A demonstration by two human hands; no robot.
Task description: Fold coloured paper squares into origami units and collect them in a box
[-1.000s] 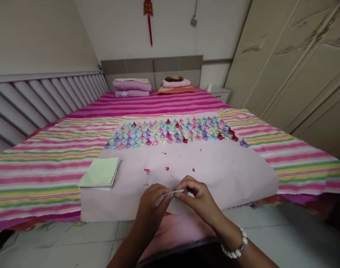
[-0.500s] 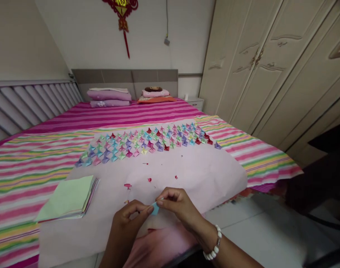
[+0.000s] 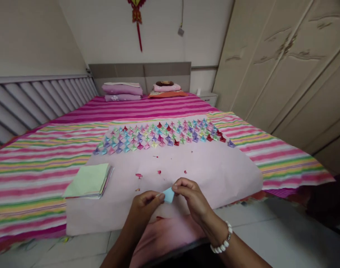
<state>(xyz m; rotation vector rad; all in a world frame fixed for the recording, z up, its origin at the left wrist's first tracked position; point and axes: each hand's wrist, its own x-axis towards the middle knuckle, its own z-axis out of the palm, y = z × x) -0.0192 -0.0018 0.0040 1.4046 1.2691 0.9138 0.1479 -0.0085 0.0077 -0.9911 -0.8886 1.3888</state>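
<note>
Blue paper turned broader-side out, pinched in both hands, partly hidden there

The left grip covers one end of the blue paper; the right grip hides its upper right corner. The top edge crops the red ornament, the right edge the wardrobe. The red specks are too small to identify.
</note>
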